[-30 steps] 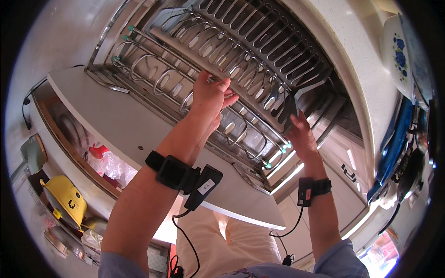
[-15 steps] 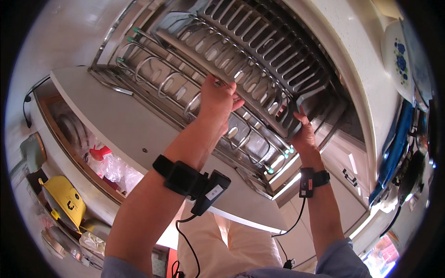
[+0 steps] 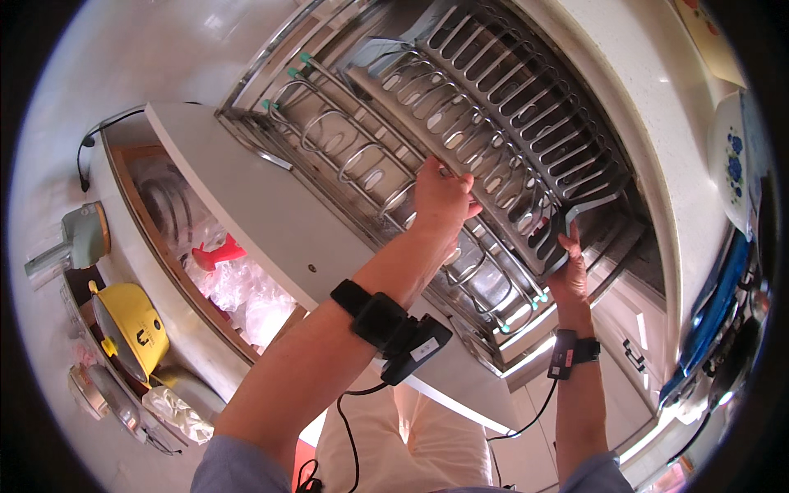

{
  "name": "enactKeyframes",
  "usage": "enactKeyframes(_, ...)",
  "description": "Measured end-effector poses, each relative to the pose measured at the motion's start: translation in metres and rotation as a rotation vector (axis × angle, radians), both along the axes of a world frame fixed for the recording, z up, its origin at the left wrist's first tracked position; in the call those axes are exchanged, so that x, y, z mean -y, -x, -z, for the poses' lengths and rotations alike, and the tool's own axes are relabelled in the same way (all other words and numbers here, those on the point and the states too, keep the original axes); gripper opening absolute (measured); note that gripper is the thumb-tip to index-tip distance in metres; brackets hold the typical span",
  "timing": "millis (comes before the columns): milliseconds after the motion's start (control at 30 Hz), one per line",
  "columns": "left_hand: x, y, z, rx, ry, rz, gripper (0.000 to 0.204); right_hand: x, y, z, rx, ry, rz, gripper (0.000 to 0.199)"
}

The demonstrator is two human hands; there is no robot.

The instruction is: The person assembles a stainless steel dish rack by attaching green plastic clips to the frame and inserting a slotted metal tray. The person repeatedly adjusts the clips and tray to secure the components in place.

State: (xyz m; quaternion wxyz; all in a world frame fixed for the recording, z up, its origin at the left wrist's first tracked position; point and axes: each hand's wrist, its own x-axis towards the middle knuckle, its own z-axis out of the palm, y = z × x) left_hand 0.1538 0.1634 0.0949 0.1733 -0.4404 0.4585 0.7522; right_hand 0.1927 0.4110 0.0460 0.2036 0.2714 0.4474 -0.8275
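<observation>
A grey metal dish rack (image 3: 394,117), with a comb of long upright bars and an oval-holed base, lies tilted over a pull-out wire basket (image 3: 367,154) in the cabinet. My left hand (image 3: 444,197) grips its near long edge around the middle, fingers curled over the rail. At its right end, my right hand (image 3: 569,275) is closed on the corner, thumb up along the bent end piece; part of its fingers is hidden behind the metal. Nothing stands in the rack. The wire basket has looped dividers and green-capped rod ends.
A white drawer front (image 3: 271,222) stands out before my body. Left of it, an open drawer holds clear plastic bags (image 3: 255,292) and a red item (image 3: 218,253). A yellow pot (image 3: 136,329) sits further left. The pale counter edge (image 3: 633,115) curves along the right, near a flowered white bowl (image 3: 731,164).
The whole scene has shifted right and slightly down in the picture as the view turned. Both hands keep the same hold on the dish rack, which stays nearly where it was over the basket.
</observation>
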Motion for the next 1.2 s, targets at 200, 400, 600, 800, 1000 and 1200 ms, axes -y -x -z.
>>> enactKeyframes(200, 0.004, 0.001, 0.0, 0.024, -0.016, 0.003, 0.028, 0.008, 0.002, -0.013, 0.083, -0.022, 0.014, 0.065)
enactKeyframes(400, 0.012, -0.002, -0.03, 0.111, -0.112, 0.11, 0.031, -0.005, -0.006, -0.027, 0.152, -0.027, 0.021, 0.068)
enactKeyframes(600, 0.024, -0.016, -0.08, 0.106, -0.235, 0.236, 0.033, -0.013, -0.016, -0.055, 0.146, 0.003, -0.063, 0.066)
enactKeyframes(800, 0.03, -0.054, -0.099, 0.091, -0.259, 0.196, 0.031, -0.005, -0.024, -0.081, 0.148, -0.02, -0.144, 0.071)
enactKeyframes(1000, 0.03, -0.089, -0.128, -0.116, -0.36, 0.148, 0.035, -0.011, -0.032, -0.089, 0.173, 0.042, -0.235, 0.067)
enactKeyframes(1200, 0.018, -0.113, -0.15, -0.49, -0.472, 0.233, 0.047, -0.035, -0.04, -0.106, 0.293, 0.009, -0.295, 0.063)
